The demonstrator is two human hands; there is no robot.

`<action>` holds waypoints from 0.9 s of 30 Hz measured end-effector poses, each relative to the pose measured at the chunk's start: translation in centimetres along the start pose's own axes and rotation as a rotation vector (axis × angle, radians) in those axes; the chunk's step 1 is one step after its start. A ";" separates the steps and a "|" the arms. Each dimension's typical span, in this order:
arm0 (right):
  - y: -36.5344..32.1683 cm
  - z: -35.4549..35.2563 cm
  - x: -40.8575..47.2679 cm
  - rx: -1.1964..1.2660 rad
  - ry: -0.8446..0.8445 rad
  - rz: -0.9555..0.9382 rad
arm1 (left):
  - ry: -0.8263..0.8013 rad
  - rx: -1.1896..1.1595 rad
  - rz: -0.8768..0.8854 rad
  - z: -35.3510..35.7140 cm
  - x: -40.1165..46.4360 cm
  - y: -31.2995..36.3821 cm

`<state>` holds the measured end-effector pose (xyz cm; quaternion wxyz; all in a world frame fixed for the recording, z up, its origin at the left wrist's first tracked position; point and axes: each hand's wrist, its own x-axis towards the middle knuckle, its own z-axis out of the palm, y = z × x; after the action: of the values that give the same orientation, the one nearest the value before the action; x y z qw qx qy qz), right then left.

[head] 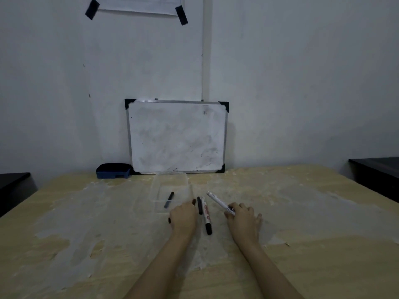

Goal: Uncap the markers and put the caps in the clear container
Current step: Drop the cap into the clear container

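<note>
A clear container [172, 180] sits on the table in front of the whiteboard, with one dark slim cap or pen [169, 200] lying inside it. My left hand [183, 216] is closed over a marker; a dark end [169, 220] sticks out on its left and a reddish end [193, 200] at the fingertips, right beside the container's near corner. My right hand [243, 216] grips a white marker [219, 201] that points up and left. Between the hands lie a white marker with a black cap [207, 219] and a short black piece [199, 205].
A small whiteboard [177, 137] leans on the wall at the table's far edge. A blue eraser [114, 171] lies to its left. Dark furniture [377, 175] stands at the right, and more dark furniture [13, 186] at the left. The wooden table [302, 212] has worn pale patches.
</note>
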<state>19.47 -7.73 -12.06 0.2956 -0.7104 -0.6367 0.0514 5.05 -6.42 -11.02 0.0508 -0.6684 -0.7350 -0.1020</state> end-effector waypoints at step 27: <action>0.3 0.1 0.3 0.328 0.140 -0.072 | 0.285 -0.246 0.058 -0.8 -2.5 -3.4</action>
<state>19.73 -7.37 -12.19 0.4530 -0.6313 -0.6224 0.0943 1.88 -9.36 -11.01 0.0754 -0.6694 -0.6826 -0.2832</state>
